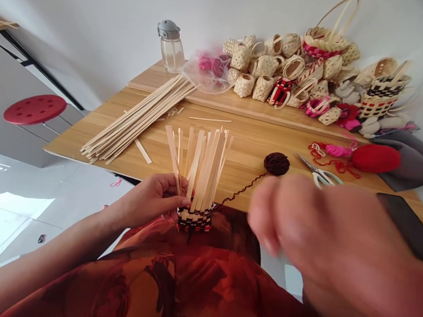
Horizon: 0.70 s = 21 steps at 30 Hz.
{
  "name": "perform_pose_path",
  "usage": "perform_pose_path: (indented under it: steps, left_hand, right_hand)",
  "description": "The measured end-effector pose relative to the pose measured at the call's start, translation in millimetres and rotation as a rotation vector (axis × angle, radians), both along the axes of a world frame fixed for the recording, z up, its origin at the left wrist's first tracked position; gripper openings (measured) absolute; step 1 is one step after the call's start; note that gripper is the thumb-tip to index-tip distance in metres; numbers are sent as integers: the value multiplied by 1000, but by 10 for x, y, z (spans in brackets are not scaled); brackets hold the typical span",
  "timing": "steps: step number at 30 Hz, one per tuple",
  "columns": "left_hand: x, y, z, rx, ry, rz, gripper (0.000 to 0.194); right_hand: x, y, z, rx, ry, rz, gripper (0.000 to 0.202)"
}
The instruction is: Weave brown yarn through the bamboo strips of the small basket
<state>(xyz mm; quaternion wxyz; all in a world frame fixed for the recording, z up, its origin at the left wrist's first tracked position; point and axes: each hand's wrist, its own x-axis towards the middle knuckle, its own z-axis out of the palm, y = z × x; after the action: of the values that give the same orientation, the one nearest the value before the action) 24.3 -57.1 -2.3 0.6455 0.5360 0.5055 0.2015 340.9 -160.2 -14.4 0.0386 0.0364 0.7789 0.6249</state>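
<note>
Two bare hands were in view, well apart. The left hand was clamped on the rim of one unfinished basket, woven in black, red and pale strips, its upright strips overlapping too much to count. The basket stood just off the table's near edge, over the person's patterned clothing. The right hand, blurred and raised to the right, had its fingers curled; whether it gripped anything could not be told.

One strand ran from the basket to one dark yarn ball. One pair of scissors and one red yarn ball lay farther right. One bundle of strips reached the left edge of the table; two loose strips lay near it. A stretch of wood ran between bundle and dark ball. Many finished baskets, overlapping beyond counting, and one bottle lined the back.
</note>
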Motion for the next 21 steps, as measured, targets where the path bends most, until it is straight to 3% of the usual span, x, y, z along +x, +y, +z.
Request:
perform_pose_path:
  steps: [2,5,6,8,11,13,16,21]
  left_hand:
    - [-5,5,-4,-5,7,-16,24]
    - [-4,3,-1,-4,0,-9,25]
    - [-1,2,1,-1,-3,-9,25]
    - [4,0,3,14,-7,-22,26]
    - [13,2,-1,45,-9,-64,28]
    - [21,5,-9,52,-8,-76,30]
    - [43,8,-26,36,-9,-81,30]
    - [74,0,-45,37,-13,-68,29]
  right_hand:
    - [-232,458,174,-515,385,-198,10]
    - [-419,727,183,-1548,1116,-546,34]
    - [-438,744,143,-1783,1222,-628,41]
    - [-423,743,66,-2077,1204,-737,39]
    - [-322,766,89,-2237,1096,-740,12]
    - [-244,819,212,-2257,1154,-686,18]
    - [-165,941,453,-2159,1304,-602,21]
    - [-145,1200,723,-1911,1351,-486,13]
